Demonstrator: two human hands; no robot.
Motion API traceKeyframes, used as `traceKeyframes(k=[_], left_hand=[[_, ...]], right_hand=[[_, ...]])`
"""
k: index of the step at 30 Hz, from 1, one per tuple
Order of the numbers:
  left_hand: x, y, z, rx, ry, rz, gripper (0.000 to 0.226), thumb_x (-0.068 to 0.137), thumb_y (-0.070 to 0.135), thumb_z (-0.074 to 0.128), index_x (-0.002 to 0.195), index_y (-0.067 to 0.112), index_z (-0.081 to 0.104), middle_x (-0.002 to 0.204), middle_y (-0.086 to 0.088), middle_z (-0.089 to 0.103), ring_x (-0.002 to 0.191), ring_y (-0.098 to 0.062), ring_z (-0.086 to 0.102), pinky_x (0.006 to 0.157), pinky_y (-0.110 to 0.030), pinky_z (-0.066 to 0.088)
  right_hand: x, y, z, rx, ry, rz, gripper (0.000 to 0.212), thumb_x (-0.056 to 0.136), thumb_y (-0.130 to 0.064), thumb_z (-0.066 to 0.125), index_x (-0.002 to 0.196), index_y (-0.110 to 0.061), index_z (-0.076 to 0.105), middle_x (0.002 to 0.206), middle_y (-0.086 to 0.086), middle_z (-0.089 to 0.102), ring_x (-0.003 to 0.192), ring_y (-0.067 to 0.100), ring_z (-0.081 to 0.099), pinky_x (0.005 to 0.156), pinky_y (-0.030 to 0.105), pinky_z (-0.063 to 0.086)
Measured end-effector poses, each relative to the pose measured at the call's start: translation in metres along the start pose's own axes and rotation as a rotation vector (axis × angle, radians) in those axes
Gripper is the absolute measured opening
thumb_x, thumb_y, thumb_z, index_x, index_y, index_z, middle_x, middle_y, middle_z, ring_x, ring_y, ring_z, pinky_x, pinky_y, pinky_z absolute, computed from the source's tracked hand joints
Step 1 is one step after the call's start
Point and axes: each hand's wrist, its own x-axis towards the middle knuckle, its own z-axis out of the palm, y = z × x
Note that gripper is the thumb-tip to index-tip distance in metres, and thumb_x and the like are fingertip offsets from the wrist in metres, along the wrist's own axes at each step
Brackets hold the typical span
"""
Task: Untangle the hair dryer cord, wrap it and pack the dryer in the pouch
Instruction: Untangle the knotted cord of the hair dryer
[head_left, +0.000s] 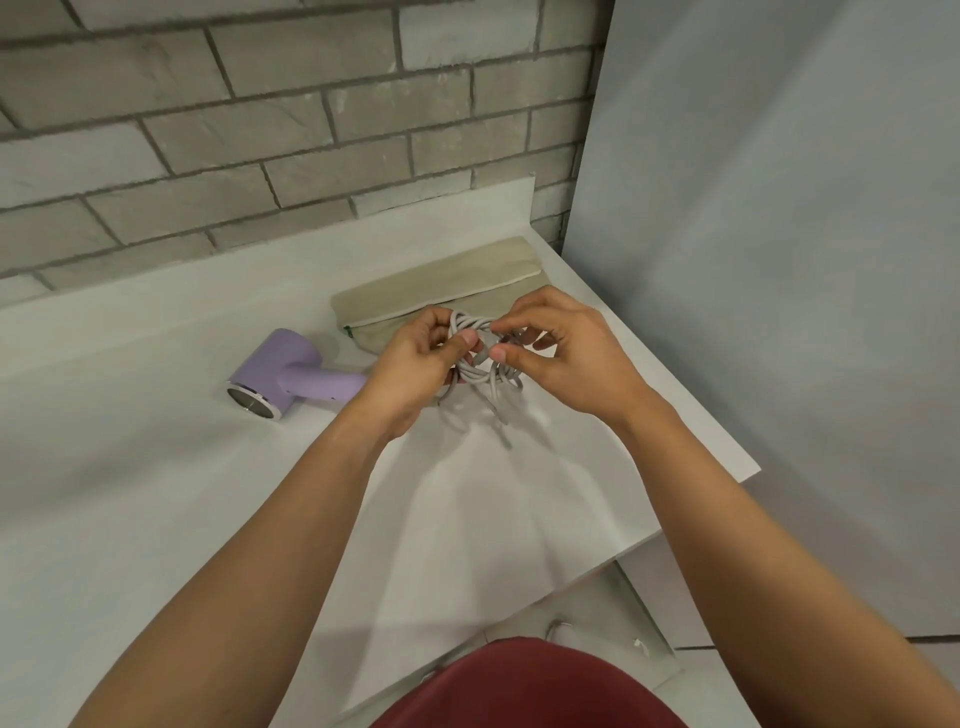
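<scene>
A lilac hair dryer (291, 375) lies on its side on the white counter (130, 467), nozzle toward the lower left, handle pointing right. Its grey cord (485, 376) is bunched in tangled loops held above the counter between both hands. My left hand (415, 358) grips the left side of the bundle. My right hand (561, 348) pinches a strand at the top right with thumb and forefinger. A loose end hangs down below the bundle. The beige fabric pouch (441, 291) lies flat just behind the hands.
A grey brick wall (260, 130) runs along the back of the counter. A pale grey panel (779, 260) stands at the right. The counter's right edge (727, 457) runs diagonally close to my right wrist.
</scene>
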Motion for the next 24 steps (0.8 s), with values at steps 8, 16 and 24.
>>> traceKeyframes(k=[8, 16, 24], left_hand=[[-0.004, -0.001, 0.001, -0.015, 0.018, -0.011, 0.014, 0.104, 0.012, 0.059, 0.114, 0.002, 0.061, 0.086, 0.000, 0.066, 0.079, -0.016, 0.068, 0.072, -0.030, 0.059], [-0.011, -0.003, 0.000, -0.109, 0.019, -0.027, 0.011, 0.105, 0.010, 0.056, 0.114, 0.004, 0.057, 0.096, -0.008, 0.073, 0.082, -0.018, 0.071, 0.068, -0.026, 0.058], [-0.016, -0.010, -0.010, -0.086, 0.001, -0.014, 0.004, 0.106, 0.017, 0.056, 0.103, 0.014, 0.056, 0.096, -0.001, 0.067, 0.083, -0.011, 0.069, 0.074, -0.029, 0.057]], right_hand=[[-0.005, 0.003, 0.012, 0.056, -0.095, 0.044, 0.019, 0.100, -0.028, 0.069, 0.117, -0.032, 0.078, 0.135, -0.005, 0.056, 0.108, 0.009, 0.063, 0.081, 0.022, 0.057], [-0.015, -0.008, 0.031, 0.391, -0.117, 0.418, 0.056, 0.093, -0.052, 0.073, 0.140, -0.032, 0.049, 0.132, -0.015, 0.065, 0.114, 0.004, 0.067, 0.098, 0.029, 0.054], [-0.032, -0.007, 0.036, 0.630, -0.293, 0.534, 0.040, 0.092, -0.056, 0.065, 0.121, -0.030, 0.072, 0.118, 0.004, 0.076, 0.116, 0.022, 0.071, 0.103, 0.043, 0.057]])
